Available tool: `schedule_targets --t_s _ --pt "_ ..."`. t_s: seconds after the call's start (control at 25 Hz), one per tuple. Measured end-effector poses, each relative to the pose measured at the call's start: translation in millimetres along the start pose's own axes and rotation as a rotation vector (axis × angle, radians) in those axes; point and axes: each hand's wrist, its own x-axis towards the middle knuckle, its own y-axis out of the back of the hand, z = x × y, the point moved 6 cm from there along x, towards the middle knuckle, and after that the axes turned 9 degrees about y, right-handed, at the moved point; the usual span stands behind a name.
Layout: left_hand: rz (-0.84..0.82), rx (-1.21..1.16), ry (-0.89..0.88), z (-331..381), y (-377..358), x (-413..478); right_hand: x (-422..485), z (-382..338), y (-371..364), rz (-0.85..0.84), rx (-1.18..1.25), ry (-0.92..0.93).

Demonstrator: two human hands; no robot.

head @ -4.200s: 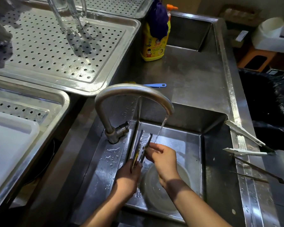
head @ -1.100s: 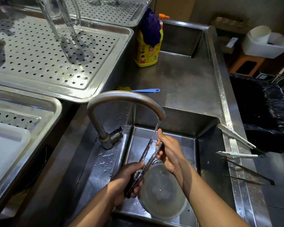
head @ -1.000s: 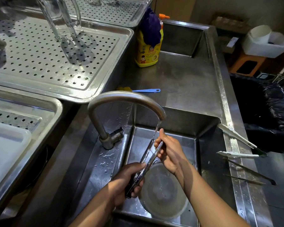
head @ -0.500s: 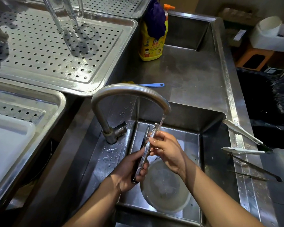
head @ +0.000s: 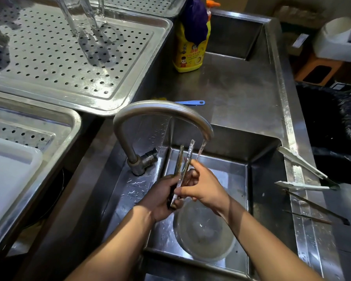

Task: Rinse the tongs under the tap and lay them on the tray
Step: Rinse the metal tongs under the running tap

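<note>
Tongs [head: 185, 159]: slim metal pair, arms nearly together, held over the sink [head: 229, 175] just below the tap [head: 160, 109] spout, tips pointing up immediately left of the running stream. Sink basin under the tap contains one clear round bowl [head: 205, 230], beneath the hands. Perforated tray [head: 49, 57], left of and behind the tap, carries clear glassware [head: 83, 19]. Left hand [head: 160, 199] wraps the tongs' lower end; right hand [head: 203, 187] pinches both arms mid-length, fingers curled. Each grip is closed on the tongs.
</note>
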Motion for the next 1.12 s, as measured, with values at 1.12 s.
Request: schedule_targets --t_s 1.12 --pt "0.485 0.288 -0.313 3 -7 -15 6 36 -14 0.429 -0.062 -0.135"
